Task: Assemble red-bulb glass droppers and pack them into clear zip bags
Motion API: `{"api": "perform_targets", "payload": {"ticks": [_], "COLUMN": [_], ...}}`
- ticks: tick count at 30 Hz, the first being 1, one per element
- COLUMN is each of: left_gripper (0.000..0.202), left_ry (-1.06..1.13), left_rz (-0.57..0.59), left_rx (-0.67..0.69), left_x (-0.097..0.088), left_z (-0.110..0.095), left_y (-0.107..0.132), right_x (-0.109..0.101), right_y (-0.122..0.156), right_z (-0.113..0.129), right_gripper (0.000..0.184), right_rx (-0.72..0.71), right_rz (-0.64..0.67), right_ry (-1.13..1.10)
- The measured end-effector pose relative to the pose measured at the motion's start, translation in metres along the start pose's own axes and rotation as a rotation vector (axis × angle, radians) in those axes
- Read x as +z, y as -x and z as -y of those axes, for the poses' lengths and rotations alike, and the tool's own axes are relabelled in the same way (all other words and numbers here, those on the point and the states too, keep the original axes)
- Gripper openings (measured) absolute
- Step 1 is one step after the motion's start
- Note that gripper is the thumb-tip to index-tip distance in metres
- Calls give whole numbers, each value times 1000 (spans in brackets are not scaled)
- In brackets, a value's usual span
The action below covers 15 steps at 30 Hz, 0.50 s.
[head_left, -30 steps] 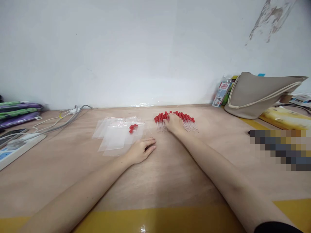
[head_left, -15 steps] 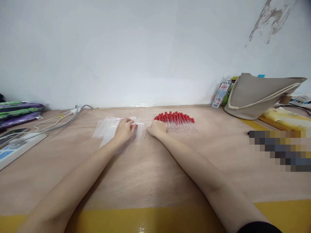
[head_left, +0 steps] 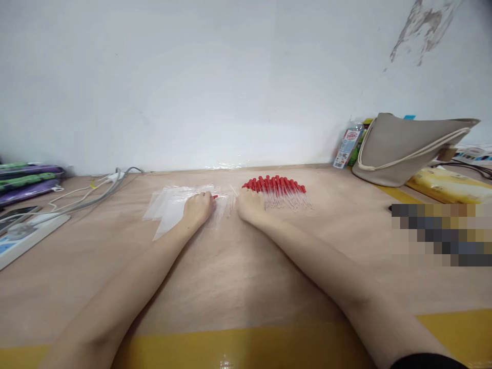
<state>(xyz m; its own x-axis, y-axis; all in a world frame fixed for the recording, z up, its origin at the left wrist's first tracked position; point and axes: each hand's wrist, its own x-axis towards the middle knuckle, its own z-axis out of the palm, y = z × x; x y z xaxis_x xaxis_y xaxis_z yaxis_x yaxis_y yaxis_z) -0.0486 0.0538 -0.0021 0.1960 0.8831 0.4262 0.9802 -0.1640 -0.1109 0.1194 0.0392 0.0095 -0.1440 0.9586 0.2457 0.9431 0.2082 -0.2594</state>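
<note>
My left hand [head_left: 199,208] is closed over the right part of the clear flat plastic bags [head_left: 169,207]. A small red end [head_left: 214,197], like the bulb of a dropper, pokes out past its fingers. My right hand [head_left: 250,205] is closed at the left end of a fanned row of droppers [head_left: 282,189], which have red bulbs and thin clear stems. From its fingertips a thin pale stem [head_left: 232,189] points up and left; the rest is hidden in the hand. Another thin clear stem [head_left: 229,207] lies between the hands.
A power strip [head_left: 34,233] with cables and a phone [head_left: 17,218] lie at the left, near purple and green packs [head_left: 33,179]. At the right stand a grey bag [head_left: 403,148] and a carton [head_left: 346,148], with a yellow pack [head_left: 451,184] beside them. A wall rises behind the table.
My left hand's fingers have closed and the hand has moved slightly right. A thin pale stem now shows at my right fingertips. The view has shifted a little.
</note>
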Motion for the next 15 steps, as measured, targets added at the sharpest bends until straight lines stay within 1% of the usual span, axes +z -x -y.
{"api": "perform_targets", "payload": {"ticks": [2,4,5,7,8,9,12,14,15], "left_gripper": [28,26,25,22,21,21,19,20,22], "left_ry": [-6,17,56,196,282,365,495,533,541], "left_rz": [-28,-86,-128,-202,-219,-209,-87,-21,-16], "left_rx": [-4,13,35,106,154,209,380,437,445], "left_x": [-2,-6,-8,-15,-18,-21,-26,-26,-25], "left_z": [-1,-4,-6,-15,-20,-26,-45,-54,-57], "left_y": [-1,0,2,10,16,24,49,60,64], "right_x": [-1,-1,-1,-1,-2,-3,-7,-10,-10], "right_y": [13,27,33,44,49,54,65,70,73], "right_z": [-15,-36,-47,-69,-79,-88,-103,-104,-103], "right_gripper": [24,22,21,28,31,31,28,23,21], "right_rx": [-70,-193,-249,-364,-406,-439,-446,-415,-406], "right_rz": [-132,-185,-208,-269,-281,-281,-294,-310,-309], "right_ry": [-30,-100,-122,-132,-119,-113,-157,-215,-241]}}
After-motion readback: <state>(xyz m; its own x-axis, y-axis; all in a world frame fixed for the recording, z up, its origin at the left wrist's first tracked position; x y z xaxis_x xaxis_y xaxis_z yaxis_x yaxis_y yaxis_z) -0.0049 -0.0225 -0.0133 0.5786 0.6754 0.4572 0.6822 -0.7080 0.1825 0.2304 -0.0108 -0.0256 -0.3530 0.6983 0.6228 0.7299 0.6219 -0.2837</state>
